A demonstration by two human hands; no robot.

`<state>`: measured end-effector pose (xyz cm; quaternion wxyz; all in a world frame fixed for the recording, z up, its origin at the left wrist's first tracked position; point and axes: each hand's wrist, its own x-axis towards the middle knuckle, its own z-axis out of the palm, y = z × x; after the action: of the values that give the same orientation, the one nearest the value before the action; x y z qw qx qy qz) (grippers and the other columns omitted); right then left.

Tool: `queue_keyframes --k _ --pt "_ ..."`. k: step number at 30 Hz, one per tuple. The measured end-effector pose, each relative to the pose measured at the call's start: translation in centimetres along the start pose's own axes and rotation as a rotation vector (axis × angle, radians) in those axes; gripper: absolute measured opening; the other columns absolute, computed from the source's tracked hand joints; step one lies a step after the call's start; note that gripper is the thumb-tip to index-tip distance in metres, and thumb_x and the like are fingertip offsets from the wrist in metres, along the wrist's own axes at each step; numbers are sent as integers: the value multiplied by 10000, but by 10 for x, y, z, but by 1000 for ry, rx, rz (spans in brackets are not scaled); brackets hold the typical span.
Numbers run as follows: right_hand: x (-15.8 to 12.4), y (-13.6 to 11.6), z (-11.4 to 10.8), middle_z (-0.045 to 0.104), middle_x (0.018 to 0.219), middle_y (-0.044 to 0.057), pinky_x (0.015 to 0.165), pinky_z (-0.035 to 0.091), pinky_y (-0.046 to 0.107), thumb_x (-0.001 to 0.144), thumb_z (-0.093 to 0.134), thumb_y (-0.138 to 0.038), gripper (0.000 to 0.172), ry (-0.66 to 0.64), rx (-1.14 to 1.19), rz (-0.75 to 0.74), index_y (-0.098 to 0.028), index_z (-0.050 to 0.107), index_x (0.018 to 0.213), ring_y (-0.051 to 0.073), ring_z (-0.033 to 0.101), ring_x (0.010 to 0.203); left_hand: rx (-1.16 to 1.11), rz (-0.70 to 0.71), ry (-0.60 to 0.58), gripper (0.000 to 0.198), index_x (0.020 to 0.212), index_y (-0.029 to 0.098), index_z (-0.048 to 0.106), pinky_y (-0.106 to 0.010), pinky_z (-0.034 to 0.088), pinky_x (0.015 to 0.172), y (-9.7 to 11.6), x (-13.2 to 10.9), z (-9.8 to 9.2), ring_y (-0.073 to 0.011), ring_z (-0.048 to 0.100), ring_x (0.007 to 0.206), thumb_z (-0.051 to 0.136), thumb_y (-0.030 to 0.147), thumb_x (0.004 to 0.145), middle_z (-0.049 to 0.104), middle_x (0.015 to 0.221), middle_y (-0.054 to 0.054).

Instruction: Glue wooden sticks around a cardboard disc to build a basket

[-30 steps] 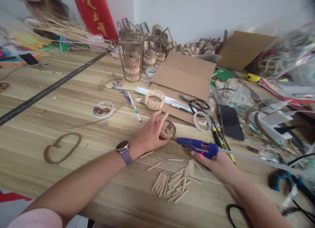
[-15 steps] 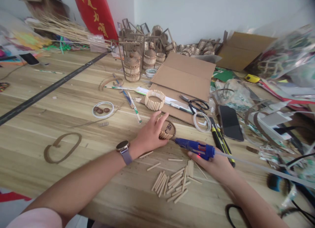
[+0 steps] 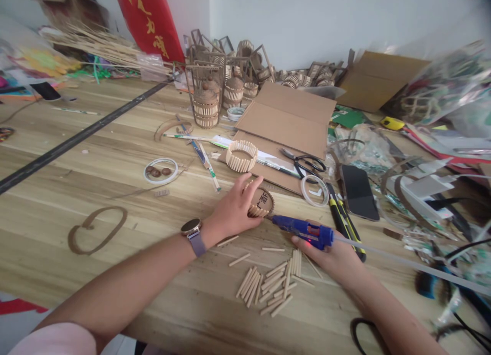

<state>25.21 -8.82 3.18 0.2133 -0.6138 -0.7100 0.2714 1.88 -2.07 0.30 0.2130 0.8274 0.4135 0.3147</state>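
Note:
My left hand is closed around the left side of a small round cardboard base edged with short wooden sticks. Dark printed characters show on the cardboard inside, and my fingers hide part of the stick wall. In my right hand is a blue hot glue gun with a red light on; a long clear glue stick runs out of its back. The gun's nozzle is at the near right rim of the base. Loose short wooden sticks lie in a heap just in front of both hands.
A finished-looking ring of sticks stands beyond my left hand. Scissors, a tape roll, yellow-black cutters and a phone lie to the right. Small lidded stick baskets and cardboard are farther back.
Almost nothing differs. The glue gun has shifted very slightly left at the rim; my left hand and the base look unmoved.

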Motion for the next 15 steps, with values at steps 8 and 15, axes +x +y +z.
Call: queue_keyframes --k 8,15 --pt "0 2 0 748 750 48 606 543 312 787 571 -468 308 -11 3 2 -191 688 855 234 689 661 -11 -8 -5 935 1433 233 229 -508 423 1051 0 1 0 -354 396 1328 774 196 674 239 1463 -182" --pt "-1 1 1 761 812 64 693 559 339 785 578 -474 317 10 19 7 -190 689 871 253 706 741 -2 -1 -1 936 1431 231 226 -521 424 1042 -1 0 0 -357 407 1317 771 193 671 240 1460 -188"
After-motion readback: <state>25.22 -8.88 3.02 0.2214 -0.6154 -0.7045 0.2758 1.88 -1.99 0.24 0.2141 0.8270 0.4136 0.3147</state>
